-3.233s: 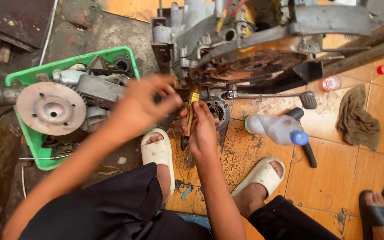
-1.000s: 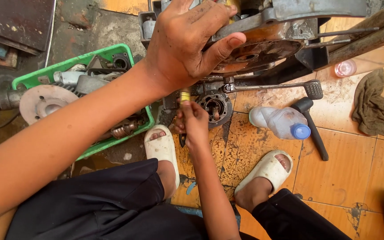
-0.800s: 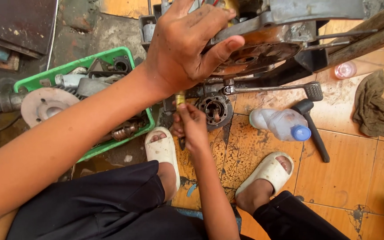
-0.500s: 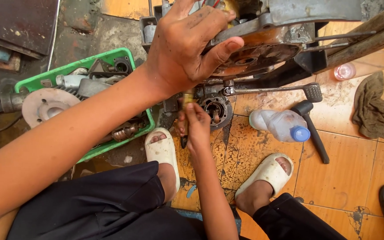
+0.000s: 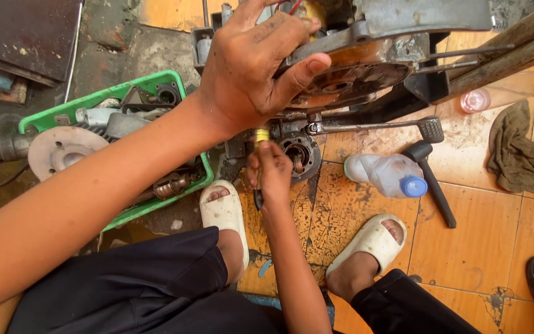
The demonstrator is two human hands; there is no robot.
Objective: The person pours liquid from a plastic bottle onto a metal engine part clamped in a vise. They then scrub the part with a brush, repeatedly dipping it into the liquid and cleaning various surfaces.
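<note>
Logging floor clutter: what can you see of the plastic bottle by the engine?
The plastic bottle lies on its side on the orange tiled floor, right of the right hand. It is clear to whitish, slightly crumpled, with a blue cap screwed on and pointing toward the lower right. Contents cannot be told. A black-handled tool lies close against its cap end; whether they touch is unclear. No hand touches it.
</note>
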